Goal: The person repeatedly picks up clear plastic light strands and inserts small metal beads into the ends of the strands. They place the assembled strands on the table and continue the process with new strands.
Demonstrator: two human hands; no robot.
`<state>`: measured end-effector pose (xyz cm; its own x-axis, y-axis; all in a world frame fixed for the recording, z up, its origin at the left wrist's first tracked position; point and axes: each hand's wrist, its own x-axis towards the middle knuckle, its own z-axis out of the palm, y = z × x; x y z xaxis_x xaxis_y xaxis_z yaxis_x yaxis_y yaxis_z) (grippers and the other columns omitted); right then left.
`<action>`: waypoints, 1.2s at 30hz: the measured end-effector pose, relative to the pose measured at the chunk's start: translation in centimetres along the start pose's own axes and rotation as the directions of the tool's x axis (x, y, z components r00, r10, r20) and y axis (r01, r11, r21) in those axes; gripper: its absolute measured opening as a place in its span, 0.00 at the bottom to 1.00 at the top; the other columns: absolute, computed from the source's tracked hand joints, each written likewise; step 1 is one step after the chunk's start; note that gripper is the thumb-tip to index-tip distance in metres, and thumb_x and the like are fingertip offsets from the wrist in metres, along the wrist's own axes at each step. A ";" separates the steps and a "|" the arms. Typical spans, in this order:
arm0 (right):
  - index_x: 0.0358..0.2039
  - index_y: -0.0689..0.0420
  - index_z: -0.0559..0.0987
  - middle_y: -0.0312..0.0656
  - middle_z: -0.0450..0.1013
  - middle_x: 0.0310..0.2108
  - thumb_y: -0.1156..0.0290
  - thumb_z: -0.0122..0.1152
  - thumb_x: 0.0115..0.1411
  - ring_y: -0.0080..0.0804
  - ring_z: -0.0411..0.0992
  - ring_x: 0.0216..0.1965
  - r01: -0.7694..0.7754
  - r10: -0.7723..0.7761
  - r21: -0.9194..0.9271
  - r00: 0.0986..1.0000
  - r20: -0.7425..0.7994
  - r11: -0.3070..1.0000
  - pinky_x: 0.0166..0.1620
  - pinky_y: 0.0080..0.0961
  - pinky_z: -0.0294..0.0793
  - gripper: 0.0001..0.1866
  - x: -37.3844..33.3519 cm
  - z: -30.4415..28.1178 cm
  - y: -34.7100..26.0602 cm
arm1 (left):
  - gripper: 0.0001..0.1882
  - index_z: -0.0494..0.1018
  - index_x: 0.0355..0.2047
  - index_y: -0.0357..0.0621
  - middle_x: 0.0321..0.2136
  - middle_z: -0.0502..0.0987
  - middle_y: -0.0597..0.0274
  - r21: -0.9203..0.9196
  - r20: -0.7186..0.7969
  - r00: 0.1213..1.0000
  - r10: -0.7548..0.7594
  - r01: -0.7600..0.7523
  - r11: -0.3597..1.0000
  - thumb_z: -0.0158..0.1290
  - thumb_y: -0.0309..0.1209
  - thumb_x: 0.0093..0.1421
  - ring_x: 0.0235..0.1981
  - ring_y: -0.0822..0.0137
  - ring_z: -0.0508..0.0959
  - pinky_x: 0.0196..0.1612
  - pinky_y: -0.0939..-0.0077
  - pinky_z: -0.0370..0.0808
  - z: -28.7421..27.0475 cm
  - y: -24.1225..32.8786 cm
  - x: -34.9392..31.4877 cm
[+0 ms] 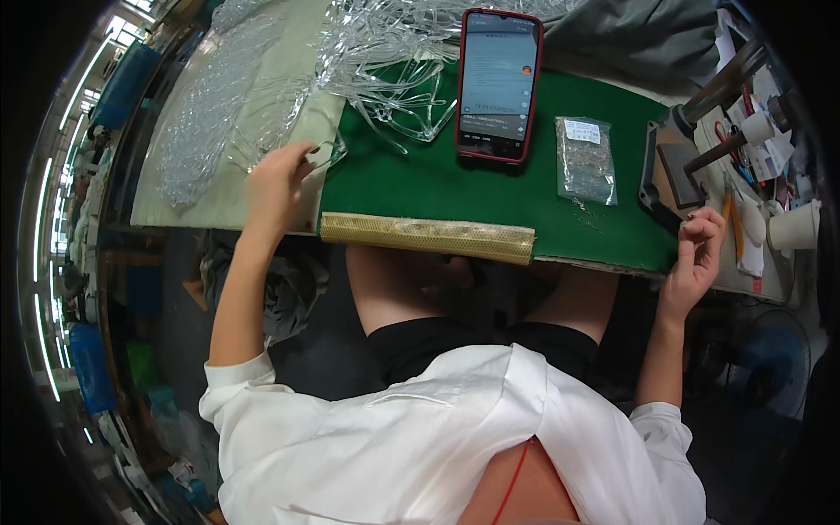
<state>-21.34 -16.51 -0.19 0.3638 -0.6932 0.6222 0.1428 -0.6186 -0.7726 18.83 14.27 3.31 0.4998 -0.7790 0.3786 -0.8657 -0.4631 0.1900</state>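
Note:
At the left part of the table, my left hand (276, 188) is closed, thumb and fingers pinching a clear plastic strap (335, 156) whose looped end sticks out to the right. Just beyond it lies a tangled heap of clear straps (385, 74). On the far right, my right hand (694, 258) is raised at the table's front edge with its fingers curled together. Its fingertips are close to the black base of a hand press (658, 197); whether they touch it or pinch something small, I cannot make out.
A red-cased phone (500, 87) stands mid-table on the green mat (402, 188). Right of it lies a clear bag of small parts (586, 166), with tiny pieces spilled below. Bundled clear straps (206, 131) cover the left. A white cup (794, 226) is far right.

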 end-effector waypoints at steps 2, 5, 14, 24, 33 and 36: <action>0.34 0.60 0.71 0.38 0.61 0.44 0.85 0.49 0.58 0.20 0.62 0.40 -0.013 0.013 -0.038 1.000 -0.004 0.999 0.45 0.15 0.62 0.07 -0.3 -0.6 0.4 | 0.14 0.77 0.41 0.44 0.32 0.79 0.54 0.032 0.094 0.996 0.004 -0.007 0.999 0.57 0.25 0.52 0.33 0.53 0.79 0.37 0.65 0.74 -2.1 0.2 -0.2; 0.34 0.60 0.71 0.38 0.61 0.44 0.86 0.49 0.58 0.20 0.62 0.39 -0.025 0.025 -0.052 1.000 0.005 0.998 0.45 0.15 0.62 0.07 -0.3 -1.0 0.7 | 0.16 0.77 0.43 0.43 0.29 0.78 0.53 -0.030 0.191 0.979 -0.072 0.079 0.996 0.57 0.23 0.52 0.31 0.56 0.79 0.36 0.68 0.74 -2.6 -1.0 0.6; 0.33 0.60 0.71 0.38 0.61 0.42 0.85 0.50 0.57 0.22 0.61 0.39 -0.023 0.024 -0.036 0.999 0.033 0.999 0.44 0.16 0.61 0.07 -0.4 -0.1 -0.1 | 0.28 0.67 0.55 0.45 0.38 0.77 0.48 0.153 0.001 0.986 -0.168 0.166 0.974 0.61 0.33 0.53 0.40 0.49 0.77 0.44 0.59 0.72 -0.1 -9.3 5.5; 0.32 0.59 0.71 0.38 0.61 0.41 0.84 0.50 0.54 0.21 0.60 0.36 -0.028 0.028 -0.045 1.000 0.000 0.999 0.40 0.15 0.61 0.07 0.3 1.0 -1.0 | 0.13 0.76 0.40 0.45 0.43 0.77 0.61 -0.037 -0.134 0.900 0.415 -0.423 0.906 0.55 0.22 0.53 0.50 0.59 0.73 0.51 0.67 0.71 -3.9 3.9 15.7; 0.30 0.61 0.71 0.40 0.63 0.37 0.84 0.49 0.53 0.25 0.62 0.36 -0.004 0.006 -0.105 1.000 0.025 0.994 0.41 0.18 0.62 0.06 -0.6 -0.1 -1.6 | 0.03 0.75 0.28 0.44 0.46 0.75 0.63 0.453 0.170 0.704 0.689 -0.677 0.580 0.54 0.22 0.53 0.54 0.60 0.71 0.53 0.64 0.71 -8.8 5.1 20.1; 0.29 0.62 0.71 0.40 0.66 0.33 0.85 0.49 0.52 0.27 0.66 0.36 0.010 0.008 -0.171 0.995 0.102 0.985 0.41 0.20 0.65 0.05 0.1 -0.4 -1.5 | 0.09 0.74 0.36 0.41 0.54 0.71 0.58 0.323 0.178 0.826 0.535 -0.563 0.761 0.49 0.16 0.58 0.57 0.60 0.69 0.56 0.65 0.71 -11.4 4.4 20.6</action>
<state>-21.88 -15.78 1.07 0.4569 -0.6565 0.6001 -0.0134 -0.6797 -0.7334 24.98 0.98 22.28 -0.0460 -0.9663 0.2531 -0.9310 -0.0503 -0.3614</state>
